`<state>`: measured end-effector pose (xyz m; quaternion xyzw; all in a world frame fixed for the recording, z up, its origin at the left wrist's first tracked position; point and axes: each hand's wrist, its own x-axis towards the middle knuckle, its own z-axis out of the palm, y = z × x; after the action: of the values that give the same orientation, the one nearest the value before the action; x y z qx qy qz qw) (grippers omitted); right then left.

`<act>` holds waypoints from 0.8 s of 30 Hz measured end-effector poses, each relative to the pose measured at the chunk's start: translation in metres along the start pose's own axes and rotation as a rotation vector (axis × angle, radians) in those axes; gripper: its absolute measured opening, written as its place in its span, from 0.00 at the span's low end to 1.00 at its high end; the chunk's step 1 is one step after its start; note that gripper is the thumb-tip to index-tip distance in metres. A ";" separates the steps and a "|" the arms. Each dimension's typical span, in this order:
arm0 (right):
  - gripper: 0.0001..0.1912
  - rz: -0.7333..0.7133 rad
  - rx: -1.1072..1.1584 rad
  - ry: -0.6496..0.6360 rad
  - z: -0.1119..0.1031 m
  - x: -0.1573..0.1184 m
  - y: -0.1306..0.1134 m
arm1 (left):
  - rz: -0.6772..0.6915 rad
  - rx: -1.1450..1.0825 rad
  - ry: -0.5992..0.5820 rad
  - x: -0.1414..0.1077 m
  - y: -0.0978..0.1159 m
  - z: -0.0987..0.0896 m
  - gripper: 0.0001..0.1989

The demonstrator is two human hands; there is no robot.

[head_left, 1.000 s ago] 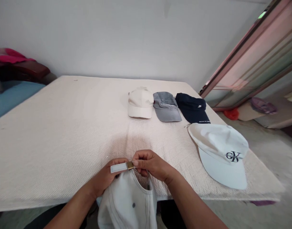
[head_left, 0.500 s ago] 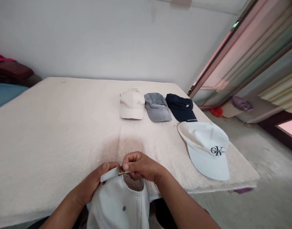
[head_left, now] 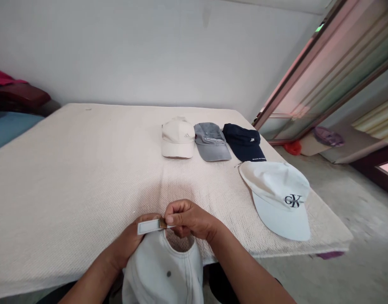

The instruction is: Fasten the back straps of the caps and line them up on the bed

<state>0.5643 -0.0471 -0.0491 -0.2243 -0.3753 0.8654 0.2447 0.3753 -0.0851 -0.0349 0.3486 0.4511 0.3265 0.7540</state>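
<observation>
A pale grey-white baseball cap [head_left: 164,270] hangs at the table's front edge, its back opening facing up. Its adjuster strap [head_left: 148,226] runs through a brass-coloured buckle [head_left: 162,223], with the loose end pointing left. My right hand [head_left: 187,219] is closed, thumb and forefinger pinching the strap right beside the buckle. Behind the strap, my left hand [head_left: 133,238] is closed on the cap's edge; most of its fingers are hidden by the strap and cap.
On the cloth-covered table [head_left: 86,181] sit a cream cap [head_left: 178,137], a grey cap [head_left: 212,141], a navy cap [head_left: 244,142] and a white cap with black letters [head_left: 276,198]. A wall [head_left: 143,55] stands behind; a sliding door [head_left: 295,80] is at right.
The strap's loose end has swung to lie flatter, and my left thumb has slipped from view behind it. My right hand keeps its pinch by the buckle. The view has shifted slightly left.
</observation>
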 end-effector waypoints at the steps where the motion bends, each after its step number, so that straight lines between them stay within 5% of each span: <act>1: 0.12 -0.011 -0.027 0.044 0.000 0.000 0.000 | -0.012 -0.013 0.002 -0.001 0.003 0.001 0.07; 6: 0.13 -0.039 -0.279 0.161 0.002 0.001 0.002 | -0.149 -0.101 -0.044 -0.003 0.010 -0.006 0.22; 10: 0.14 -0.039 -0.437 0.210 0.006 0.002 0.003 | -0.107 0.051 -0.077 -0.001 0.008 -0.013 0.12; 24: 0.14 0.008 -0.119 0.193 0.001 -0.008 0.000 | -0.132 -0.127 -0.145 0.005 0.006 -0.003 0.08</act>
<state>0.5698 -0.0525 -0.0470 -0.3222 -0.3997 0.8171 0.2624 0.3735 -0.0771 -0.0337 0.2924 0.3957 0.2779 0.8251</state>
